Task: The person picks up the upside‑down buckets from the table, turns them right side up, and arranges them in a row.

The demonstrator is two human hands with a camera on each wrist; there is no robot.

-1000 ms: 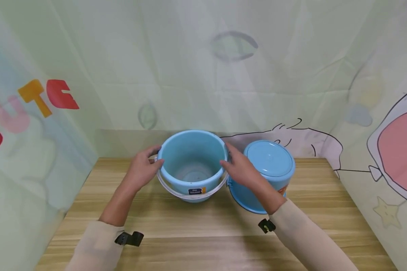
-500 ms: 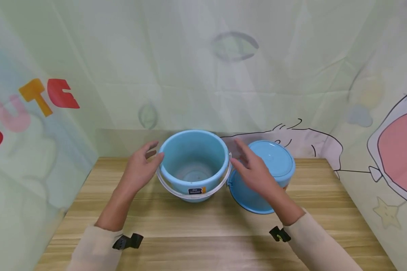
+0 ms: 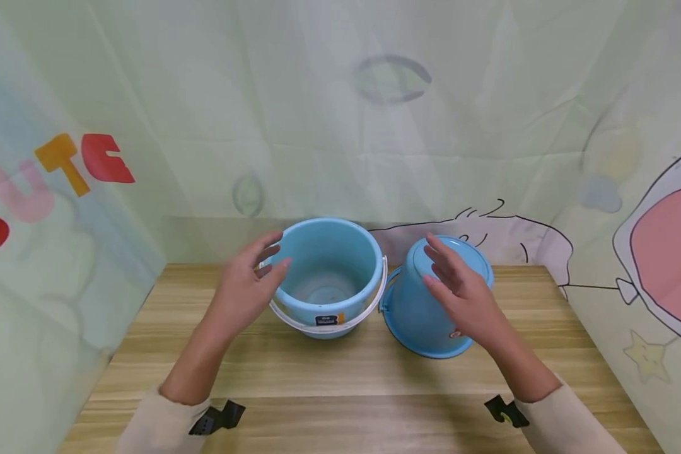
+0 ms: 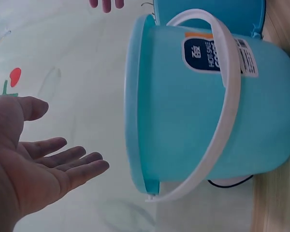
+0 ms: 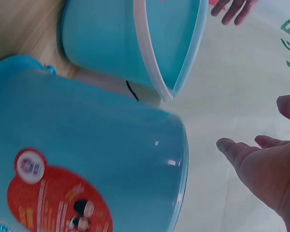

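An upright light-blue bucket point(image 3: 323, 296) stands at the middle of the table, its mouth up and its white handle point(image 3: 369, 308) hanging down across the front. Above its left rim hovers my left hand point(image 3: 251, 284), fingers spread; the left wrist view shows a gap between hand and rim. To the right, a darker blue bucket point(image 3: 422, 315) stands upside down, base up. Over it is my right hand point(image 3: 466, 296), fingers loosely extended; in the right wrist view that hand is apart from the bucket. A red sticker point(image 5: 60, 198) marks this second bucket's side.
The wood-grain table point(image 3: 340, 391) runs back to a pale printed cloth point(image 3: 318, 126) that hangs behind and along both sides. The two buckets stand close together, with the blue handle point(image 3: 390, 290) of the upturned one between them.
Both hands have let go of the upright bucket's rim. My right hand has moved right, over the upturned bucket; my left has shifted slightly inward above the rim. The buckets have stayed put.
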